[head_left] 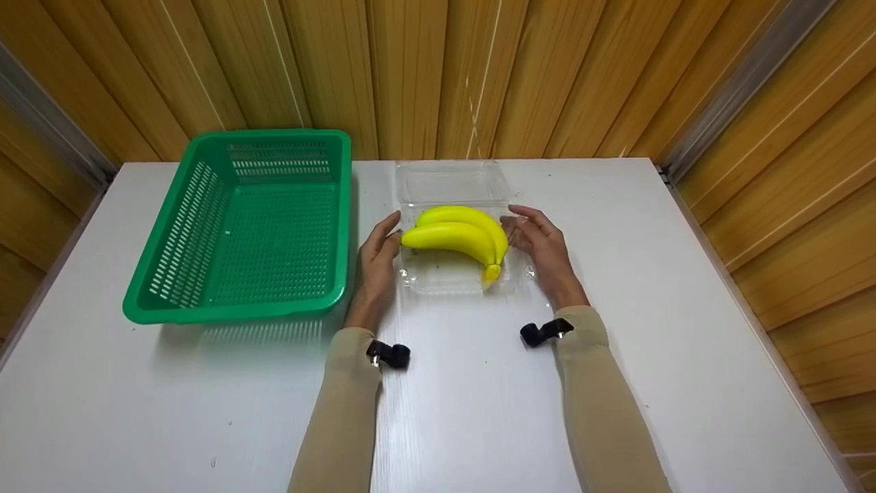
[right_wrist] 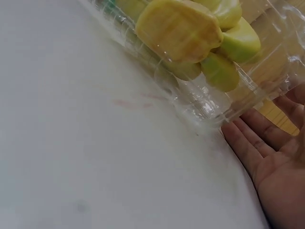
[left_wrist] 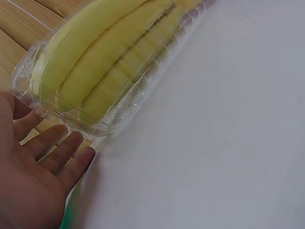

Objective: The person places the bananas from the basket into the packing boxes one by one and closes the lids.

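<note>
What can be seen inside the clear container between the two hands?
Inside the clear container is a bunch of yellow bananas. In the head view, some container floor shows in front; the part beneath the bananas is covered.

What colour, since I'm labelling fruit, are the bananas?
The bananas are bright yellow; the head view shows it best.

Bananas [head_left: 455,236] in clear box [head_left: 445,282] between left fingers [head_left: 383,231] and right fingers [head_left: 534,216]; green basket [head_left: 280,239] left.
</note>
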`<state>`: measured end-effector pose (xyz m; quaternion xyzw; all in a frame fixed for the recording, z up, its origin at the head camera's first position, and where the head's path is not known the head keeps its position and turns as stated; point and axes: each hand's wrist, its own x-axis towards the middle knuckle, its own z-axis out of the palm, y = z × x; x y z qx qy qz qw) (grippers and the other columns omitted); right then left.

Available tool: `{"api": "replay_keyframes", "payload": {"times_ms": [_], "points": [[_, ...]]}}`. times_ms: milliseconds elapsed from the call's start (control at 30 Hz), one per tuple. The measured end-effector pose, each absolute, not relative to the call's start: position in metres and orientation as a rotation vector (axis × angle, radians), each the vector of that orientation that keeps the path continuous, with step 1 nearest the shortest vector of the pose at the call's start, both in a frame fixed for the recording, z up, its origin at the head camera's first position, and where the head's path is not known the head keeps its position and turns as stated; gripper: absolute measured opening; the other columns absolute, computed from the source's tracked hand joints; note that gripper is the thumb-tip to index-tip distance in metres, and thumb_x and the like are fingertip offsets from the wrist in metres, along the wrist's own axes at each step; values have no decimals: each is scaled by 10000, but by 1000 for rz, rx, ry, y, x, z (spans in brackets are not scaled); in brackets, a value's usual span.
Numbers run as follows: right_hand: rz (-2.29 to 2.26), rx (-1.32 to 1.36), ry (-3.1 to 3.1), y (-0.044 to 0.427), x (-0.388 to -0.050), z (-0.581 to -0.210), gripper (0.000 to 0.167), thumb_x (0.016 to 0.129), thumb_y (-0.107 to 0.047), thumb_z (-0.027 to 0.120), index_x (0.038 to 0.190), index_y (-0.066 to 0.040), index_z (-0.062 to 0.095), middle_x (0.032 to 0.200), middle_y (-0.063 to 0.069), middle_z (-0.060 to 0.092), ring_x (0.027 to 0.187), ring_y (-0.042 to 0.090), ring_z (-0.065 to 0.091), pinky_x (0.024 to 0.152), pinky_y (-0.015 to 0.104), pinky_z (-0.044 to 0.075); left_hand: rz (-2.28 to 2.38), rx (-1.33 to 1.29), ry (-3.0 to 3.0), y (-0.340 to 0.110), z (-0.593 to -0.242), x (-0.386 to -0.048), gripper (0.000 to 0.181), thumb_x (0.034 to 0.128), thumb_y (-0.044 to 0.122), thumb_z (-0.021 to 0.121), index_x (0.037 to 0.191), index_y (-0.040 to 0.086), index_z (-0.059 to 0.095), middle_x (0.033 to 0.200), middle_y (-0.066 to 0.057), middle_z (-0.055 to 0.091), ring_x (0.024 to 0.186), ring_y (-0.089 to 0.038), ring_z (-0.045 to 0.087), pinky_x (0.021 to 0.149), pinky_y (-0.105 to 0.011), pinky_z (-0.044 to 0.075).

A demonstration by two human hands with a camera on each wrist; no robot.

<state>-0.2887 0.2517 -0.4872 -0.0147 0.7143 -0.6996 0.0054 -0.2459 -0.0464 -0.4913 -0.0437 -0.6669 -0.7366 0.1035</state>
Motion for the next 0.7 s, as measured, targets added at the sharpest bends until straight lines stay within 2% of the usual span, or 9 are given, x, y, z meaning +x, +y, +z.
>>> {"api": "replay_keyframes", "payload": {"times_ms": [100,233,500,700], "points": [[-2187,-19,2264,250,-289,-487,439,1104,-375,582,1464,-128,626,1386,73,691,1317,229,604,1140,397,443,-2183,-150,-1950,-47,-493,-247,455,1098,79,432,1530,-41,505,1596,-198,483,1462,-397,450,1180,-469,401],[-2222,-11,2253,247,-291,-487,435,1108,-331,587,1462,-78,615,1375,81,691,1304,231,612,1148,380,436,-2188,-181,-1901,-47,-497,-249,430,1093,67,454,1493,-75,518,1552,-234,513,1417,-439,476,1133,-484,437],[-2297,3,2131,246,-293,-487,392,1130,-224,528,1502,-115,587,1467,7,638,1379,169,562,1184,349,407,-2220,-186,-1867,-46,-498,-251,401,1101,68,474,1472,-71,533,1548,-223,517,1404,-444,490,1121,-459,449],[-2314,-10,2090,244,-294,-487,446,1120,-214,540,1559,-140,531,1517,-44,592,1412,144,528,1205,334,380,-2231,-219,-1869,-48,-499,-254,414,1099,39,455,1492,-76,513,1576,-213,494,1452,-398,456,1151,-460,431]]}}
